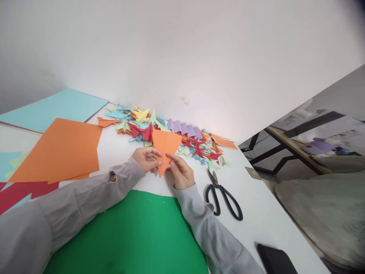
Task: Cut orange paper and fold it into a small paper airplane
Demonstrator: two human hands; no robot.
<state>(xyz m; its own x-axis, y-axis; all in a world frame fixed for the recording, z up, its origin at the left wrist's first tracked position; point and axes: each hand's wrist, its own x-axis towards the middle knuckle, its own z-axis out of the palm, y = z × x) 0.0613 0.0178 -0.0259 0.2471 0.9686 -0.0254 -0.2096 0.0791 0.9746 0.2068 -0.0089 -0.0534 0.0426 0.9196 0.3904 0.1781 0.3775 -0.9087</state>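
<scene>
Both our hands, left and right, pinch the orange folded paper between fingers and thumb, one at each side, its point aimed toward us; our fingertips hide parts of its lower edges. It hangs in front of the heap of small folded papers, whose overlapping pieces we cannot tell apart. Right of our right hand lie the black-handled scissors. Below, our sleeves and the picture's bottom edge cut off the green sheet; that edge also crops a black object.
</scene>
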